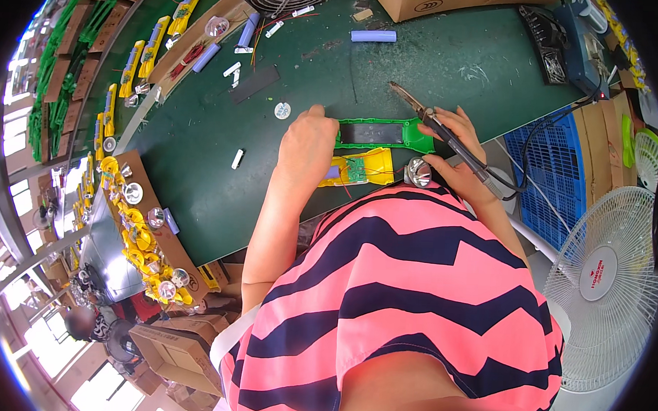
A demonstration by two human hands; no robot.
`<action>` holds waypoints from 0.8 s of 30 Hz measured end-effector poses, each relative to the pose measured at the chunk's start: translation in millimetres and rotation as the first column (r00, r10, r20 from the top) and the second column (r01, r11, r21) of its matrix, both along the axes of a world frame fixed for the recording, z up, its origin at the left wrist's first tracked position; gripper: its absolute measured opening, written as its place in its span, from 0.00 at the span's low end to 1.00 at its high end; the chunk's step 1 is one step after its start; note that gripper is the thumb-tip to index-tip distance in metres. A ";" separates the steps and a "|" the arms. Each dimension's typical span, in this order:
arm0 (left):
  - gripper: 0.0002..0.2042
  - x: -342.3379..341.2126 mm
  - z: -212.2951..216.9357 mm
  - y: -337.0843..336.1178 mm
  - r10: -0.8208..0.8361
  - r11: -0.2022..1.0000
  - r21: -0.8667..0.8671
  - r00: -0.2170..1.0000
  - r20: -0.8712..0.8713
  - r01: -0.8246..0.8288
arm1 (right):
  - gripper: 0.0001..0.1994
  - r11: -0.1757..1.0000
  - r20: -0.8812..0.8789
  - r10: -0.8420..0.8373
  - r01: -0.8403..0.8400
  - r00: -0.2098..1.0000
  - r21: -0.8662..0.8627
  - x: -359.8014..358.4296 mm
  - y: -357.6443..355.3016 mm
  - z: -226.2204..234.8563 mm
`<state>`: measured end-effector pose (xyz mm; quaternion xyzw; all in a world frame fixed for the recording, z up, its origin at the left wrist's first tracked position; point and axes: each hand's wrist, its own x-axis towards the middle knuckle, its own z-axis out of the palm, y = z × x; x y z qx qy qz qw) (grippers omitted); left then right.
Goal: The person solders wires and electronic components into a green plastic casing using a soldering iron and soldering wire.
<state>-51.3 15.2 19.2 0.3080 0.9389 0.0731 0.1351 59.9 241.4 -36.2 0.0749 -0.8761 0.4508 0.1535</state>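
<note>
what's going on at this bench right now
A person in a pink and navy striped top works at a green bench. The right hand holds a soldering iron, tip raised above the green casing. The left hand steadies that casing. An open yellow torch body with a silver reflector lies just below.

Head camera, looking steeply down.
Close above the green desk (197, 192); its far edge toward 12 o'clock, the rim probably fisheye-bent.
</note>
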 end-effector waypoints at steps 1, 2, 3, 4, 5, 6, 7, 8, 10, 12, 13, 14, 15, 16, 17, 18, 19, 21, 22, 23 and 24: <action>0.07 -0.7 -2.1 0.4 -0.008 1.000 -0.008 1.000 -0.014 0.008 | 0.25 1.000 0.001 -0.005 0.005 1.000 0.001 0.4 0.2 -1.5; 0.06 -1.2 -4.0 0.6 -0.015 1.000 -0.016 0.999 -0.028 0.014 | 0.26 1.000 0.013 -0.010 0.010 1.000 0.004 0.6 0.4 -3.1; 0.06 -2.0 -5.7 0.7 -0.019 1.000 -0.016 0.999 -0.028 0.019 | 0.26 1.000 0.024 -0.014 0.014 1.000 0.007 0.9 0.6 -4.1; 0.05 -3.0 -7.5 0.8 -0.035 0.999 -0.039 0.997 -0.065 0.033 | 0.26 1.000 0.025 -0.019 0.019 1.000 0.008 1.1 1.0 -4.3; 0.04 -2.6 -6.9 0.2 -0.044 0.997 -0.067 0.994 -0.102 0.038 | 0.26 1.000 0.041 -0.012 0.012 0.999 -0.001 0.5 0.9 -3.3; 0.04 -0.9 0.5 2.2 -0.042 0.997 -0.069 0.994 -0.104 0.035 | 0.27 1.000 0.056 -0.005 0.006 0.998 -0.008 -0.2 0.8 -2.3; 0.04 1.8 11.4 7.5 -0.027 0.995 0.086 0.983 -0.184 0.043 | 0.27 1.000 0.056 -0.010 0.010 0.998 -0.008 -0.3 1.3 -3.6; 0.03 5.8 17.3 11.7 0.000 0.969 0.240 0.966 -0.258 0.064 | 0.27 1.000 0.052 -0.020 0.020 0.998 -0.005 -0.6 1.9 -6.0; 0.04 19.4 18.2 16.8 -0.056 0.943 0.307 0.972 -0.229 0.127 | 0.27 1.000 0.044 -0.023 0.023 0.999 -0.003 -1.3 1.9 -4.9; 0.04 29.3 9.5 23.0 -0.115 0.909 0.373 0.972 -0.203 0.186 | 0.27 1.000 0.042 -0.011 0.012 0.999 -0.013 -1.9 1.0 0.5; 0.07 35.7 -4.4 22.0 -0.147 0.923 0.324 0.968 -0.204 0.209 | 0.27 1.000 0.040 -0.007 0.008 0.999 -0.014 -2.4 0.2 1.9; 0.09 40.0 -14.1 19.5 -0.179 0.933 0.274 0.963 -0.203 0.231 | 0.27 1.000 0.052 0.005 -0.004 0.999 -0.020 -3.0 -0.5 3.2; 0.09 41.6 -19.4 17.7 -0.185 0.932 0.275 0.962 -0.202 0.237 | 0.27 1.000 0.068 0.007 -0.006 0.998 -0.024 -2.1 -0.1 3.2; 0.10 43.0 -23.2 15.6 -0.157 0.907 0.357 0.966 -0.205 0.223 | 0.27 1.000 0.070 0.002 0.000 0.998 -0.023 -1.9 0.1 2.3; 0.11 44.0 -24.9 14.6 -0.128 0.876 0.436 0.970 -0.205 0.208 | 0.26 0.999 0.050 0.015 -0.013 0.999 -0.040 -2.3 0.3 0.9; 0.11 44.3 -25.4 14.4 -0.130 0.875 0.436 0.970 -0.204 0.209 | 0.26 0.998 0.029 0.031 -0.029 0.999 -0.058 -3.1 0.1 -0.1; 0.11 44.6 -25.7 14.2 -0.113 0.860 0.471 0.974 -0.195 0.194 | 0.26 0.998 0.029 0.029 -0.028 0.999 -0.058 -3.4 -0.2 0.1; 0.11 45.4 -24.7 13.0 -0.095 0.844 0.506 0.978 -0.185 0.178 | 0.26 0.996 0.056 0.014 -0.009 0.998 -0.085 -5.0 -1.0 1.7; 0.10 45.7 -23.3 12.1 -0.109 0.840 0.504 0.971 -0.212 0.204 | 0.26 0.996 0.056 0.015 -0.010 0.998 -0.085 -6.8 -1.4 1.8; 0.10 45.7 -22.5 11.8 -0.123 0.834 0.501 0.963 -0.239 0.231 | 0.26 0.996 0.044 0.028 -0.024 0.999 -0.084 -9.4 -1.6 1.6; 0.10 46.5 -22.7 12.0 -0.122 0.835 0.500 0.963 -0.239 0.230 | 0.26 0.996 0.031 0.042 -0.040 0.999 -0.082 -11.3 -2.4 1.7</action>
